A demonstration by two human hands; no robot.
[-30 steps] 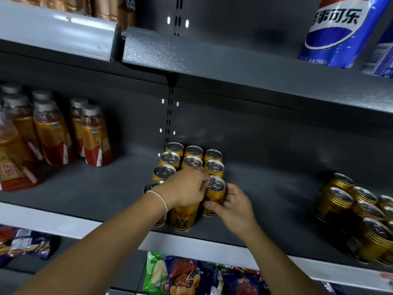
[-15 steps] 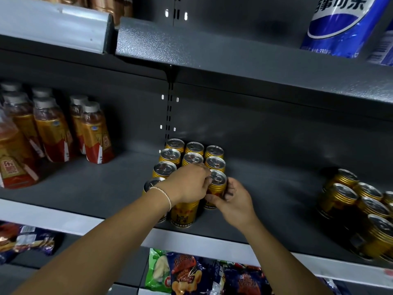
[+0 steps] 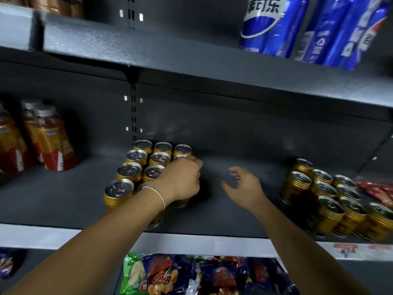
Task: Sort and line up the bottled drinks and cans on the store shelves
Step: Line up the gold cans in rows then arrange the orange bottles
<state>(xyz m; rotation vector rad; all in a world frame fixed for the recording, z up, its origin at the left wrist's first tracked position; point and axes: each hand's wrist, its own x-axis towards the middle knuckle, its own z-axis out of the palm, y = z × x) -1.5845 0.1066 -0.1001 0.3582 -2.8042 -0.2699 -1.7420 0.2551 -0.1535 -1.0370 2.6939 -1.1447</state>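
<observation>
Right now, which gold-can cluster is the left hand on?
The middle cluster below the slotted upright: the left hand grips a can in its right column. The right-end cluster is untouched.

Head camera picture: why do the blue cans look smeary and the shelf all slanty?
Head view: the wide-angle lens bends and tilts the upper shelf and leans the gold cans at right outward; the Pepsi cans near the top corner look stretched and blurred.

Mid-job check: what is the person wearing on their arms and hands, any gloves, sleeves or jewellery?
Both forearms are bare as far as the view shows, with no sleeves and no gloves. The wrist of the left hand carries a thin white bracelet, seemingly braided or beaded. The right hand and its wrist show no watch or band.
</observation>
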